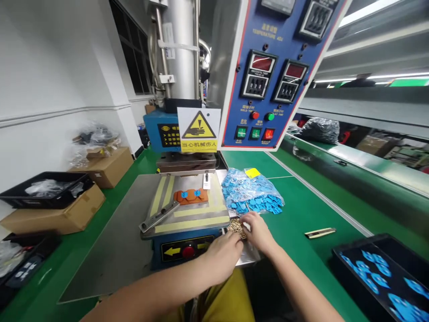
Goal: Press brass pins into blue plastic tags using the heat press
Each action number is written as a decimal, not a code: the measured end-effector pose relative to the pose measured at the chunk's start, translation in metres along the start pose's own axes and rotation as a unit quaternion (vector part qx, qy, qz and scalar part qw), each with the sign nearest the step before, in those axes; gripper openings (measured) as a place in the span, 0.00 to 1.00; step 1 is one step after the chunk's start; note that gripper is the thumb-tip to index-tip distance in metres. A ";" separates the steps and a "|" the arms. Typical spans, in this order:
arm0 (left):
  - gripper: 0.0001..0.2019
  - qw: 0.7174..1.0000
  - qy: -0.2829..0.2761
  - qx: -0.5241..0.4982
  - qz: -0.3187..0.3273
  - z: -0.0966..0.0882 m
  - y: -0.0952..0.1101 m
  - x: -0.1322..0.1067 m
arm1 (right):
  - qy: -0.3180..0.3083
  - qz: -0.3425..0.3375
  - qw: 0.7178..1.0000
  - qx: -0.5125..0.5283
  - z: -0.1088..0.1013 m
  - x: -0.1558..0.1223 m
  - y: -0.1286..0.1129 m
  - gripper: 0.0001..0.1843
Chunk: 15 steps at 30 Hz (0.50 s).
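Note:
My left hand (225,254) is at the near edge of a pile of small gold-coloured metal pieces (235,227), with its fingers curled down and pressed together. Across the same pile, my right hand (258,230) has thumb and fingers drawn together at the right side. Whatever sits in either set of fingertips is hidden or too small to name. Just beyond lies a clear bag of blue plastic pieces (254,192). To the left, an orange-brown block with two blue pieces on it (191,196) rests on the taped press plate (194,219), beside a metal bar (159,216).
A press with a hand-injury warning sign (199,129) and a blue control panel (264,89) rises ahead. On the right are a cutter knife (320,233) and a black tray (338,257) holding blue pieces. Cardboard boxes (110,167) and black bins (43,201) stand left.

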<state>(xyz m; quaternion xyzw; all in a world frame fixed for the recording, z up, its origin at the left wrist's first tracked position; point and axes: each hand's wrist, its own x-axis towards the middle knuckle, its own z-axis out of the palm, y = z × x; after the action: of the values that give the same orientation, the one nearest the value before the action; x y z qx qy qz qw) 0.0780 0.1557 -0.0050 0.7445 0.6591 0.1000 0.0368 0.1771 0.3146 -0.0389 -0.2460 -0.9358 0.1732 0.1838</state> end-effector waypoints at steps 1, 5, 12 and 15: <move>0.15 0.999 -0.030 0.010 -0.040 0.011 0.008 0.015 | -0.020 -0.008 0.999 -0.048 0.002 -0.008 0.002 0.12; 0.17 0.984 -0.067 0.014 -0.164 0.040 0.009 0.072 | -0.067 0.010 0.985 -0.161 0.007 -0.018 0.002 0.12; 0.13 0.978 -0.078 -0.030 -0.191 0.054 -0.018 0.106 | -0.083 0.012 0.981 -0.176 0.015 0.006 0.006 0.16; 0.14 0.973 -0.044 -0.074 -0.215 0.063 -0.022 0.106 | -0.073 0.006 0.988 -0.139 0.021 0.006 0.012 0.17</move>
<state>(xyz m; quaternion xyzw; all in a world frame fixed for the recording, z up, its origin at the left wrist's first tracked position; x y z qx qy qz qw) 0.0804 0.2682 -0.0598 0.5846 0.7920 0.1052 0.1411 0.1682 0.3226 -0.0602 -0.2613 -0.9602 0.0602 0.0783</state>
